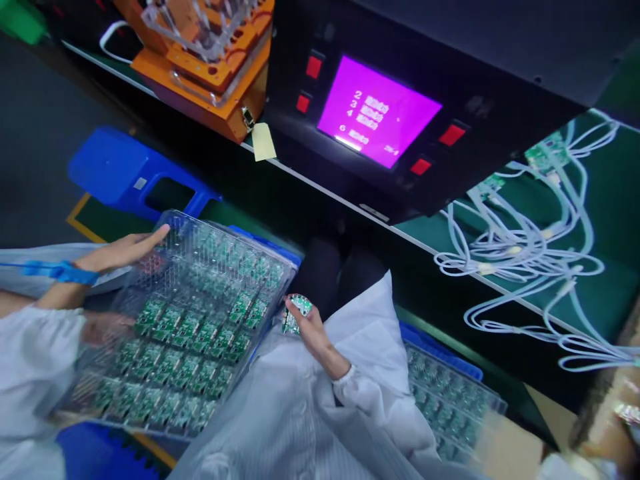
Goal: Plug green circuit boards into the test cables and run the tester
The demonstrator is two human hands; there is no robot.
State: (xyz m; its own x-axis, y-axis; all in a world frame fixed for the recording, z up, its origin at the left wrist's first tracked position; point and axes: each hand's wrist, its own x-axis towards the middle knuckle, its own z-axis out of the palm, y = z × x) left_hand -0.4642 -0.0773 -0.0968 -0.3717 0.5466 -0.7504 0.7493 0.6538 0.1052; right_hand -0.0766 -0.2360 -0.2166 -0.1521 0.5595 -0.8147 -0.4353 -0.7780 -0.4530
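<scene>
In my right hand (316, 331) is a small green circuit board (299, 308) with one rounded end, pinched by its edge above my lap. My left hand (106, 328), partly seen through clear plastic and blurred, grips the left side of a clear plastic tray (173, 427). The tray lies tilted at my left and carries rows of green circuit boards (187, 330). Some pockets in its middle rows look vacant. Another person's hand (133, 251), with a blue wrist strap (63, 271), rests on the tray's far left corner.
A black machine (295, 153) with a lit purple screen (377, 113) and red buttons stands ahead, beside an orange fixture (200, 87). Bundled white cables (520, 253) lie on the green table. A blue stool (120, 167) stands at left; a second board tray (450, 400) sits at right.
</scene>
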